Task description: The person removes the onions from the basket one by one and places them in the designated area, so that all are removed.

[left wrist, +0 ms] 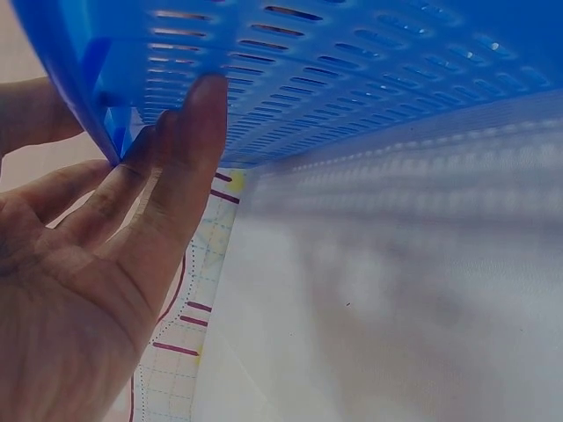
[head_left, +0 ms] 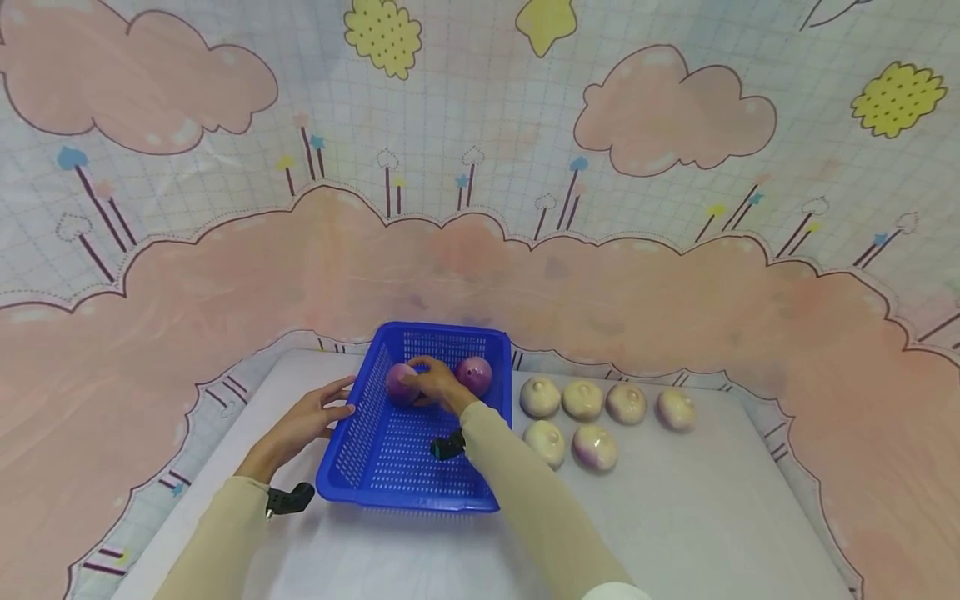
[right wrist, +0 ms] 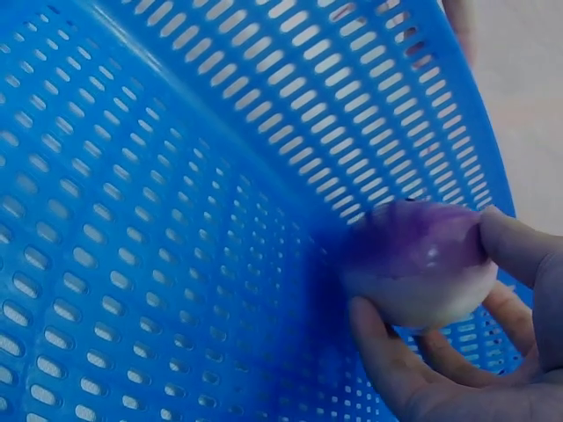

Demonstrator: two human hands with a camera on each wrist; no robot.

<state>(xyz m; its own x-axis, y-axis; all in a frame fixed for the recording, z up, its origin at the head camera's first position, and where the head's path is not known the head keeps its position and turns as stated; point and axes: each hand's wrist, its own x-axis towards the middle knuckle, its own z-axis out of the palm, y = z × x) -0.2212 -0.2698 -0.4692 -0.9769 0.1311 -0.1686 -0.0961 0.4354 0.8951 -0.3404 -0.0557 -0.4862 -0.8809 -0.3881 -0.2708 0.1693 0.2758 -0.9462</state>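
Note:
My right hand (head_left: 435, 385) reaches into a blue plastic basket (head_left: 420, 503). Its thumb and fingers grip a purple-and-white turnip (right wrist: 418, 264) near the basket's left wall. A second purple turnip (head_left: 474, 377) lies inside at the far right, partly behind the right hand in the head view. At the basket's left side is my left hand (head_left: 303, 425), its fairly straight fingers (left wrist: 198, 132) touching the outside of the slotted wall and the rim.
Several pale turnips (head_left: 582, 400) stand in two rows on the white table (head_left: 675, 517), right of the basket. One (head_left: 595, 448) shows a purple patch. Behind the table hangs a patterned cloth (head_left: 465, 275).

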